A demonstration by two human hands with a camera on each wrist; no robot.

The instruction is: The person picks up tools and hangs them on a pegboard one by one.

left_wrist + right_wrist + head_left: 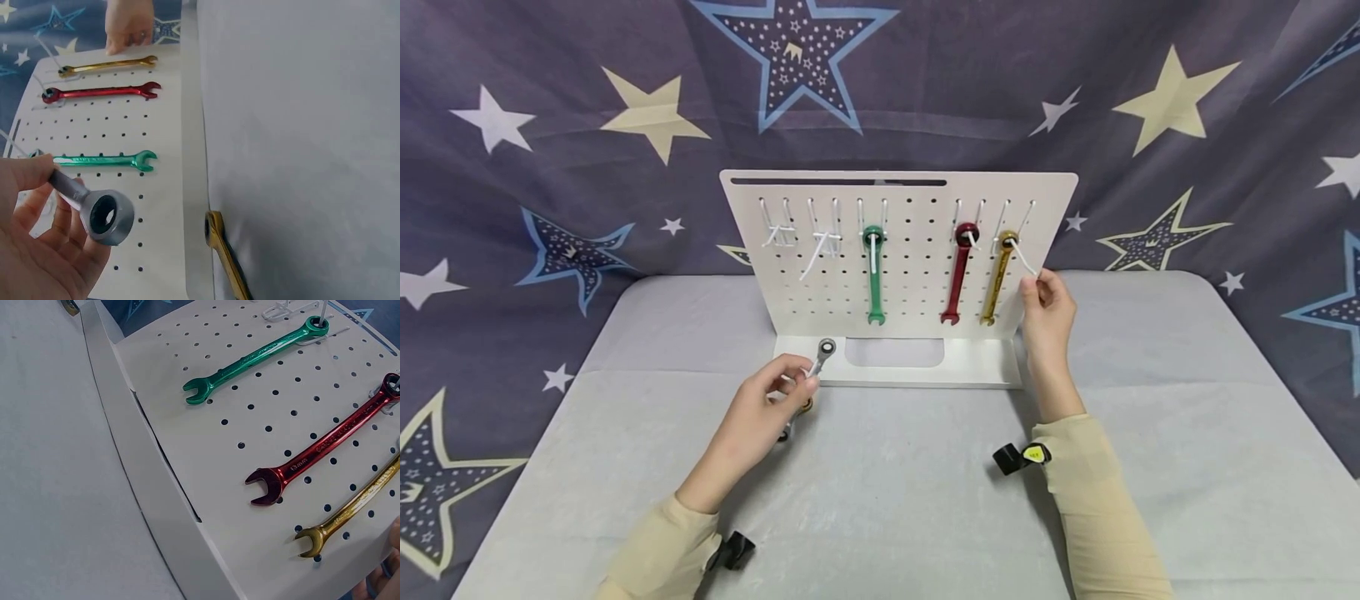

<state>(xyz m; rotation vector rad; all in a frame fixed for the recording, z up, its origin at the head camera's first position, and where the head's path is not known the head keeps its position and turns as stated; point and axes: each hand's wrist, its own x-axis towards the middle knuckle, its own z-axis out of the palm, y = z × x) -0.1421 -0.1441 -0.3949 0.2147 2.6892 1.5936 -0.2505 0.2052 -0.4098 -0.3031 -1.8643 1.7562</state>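
My left hand [767, 408] pinches a silver ratcheting wrench [826, 348] between thumb and fingers, its ring end pointing up in front of the board's base. In the left wrist view, this wrench's ring [111, 217] faces the camera; the palm hides its other end. My right hand [1049, 325] grips the right edge of the white pegboard [917, 283], beside the gold wrench [997, 279]. A red wrench [958, 275] and a green wrench [875, 275] also hang there by their ring ends. Partly hidden below the left hand, another gold wrench [226, 253] lies on the table.
Two bare white hooks [778, 235] are at the board's left. Its white base [985, 367] has a cut-out and stands on a grey cloth-covered table [895, 492]. A dark star-patterned curtain [955, 108] hangs behind. Each sleeve has a black wrist camera [1009, 458] near it.
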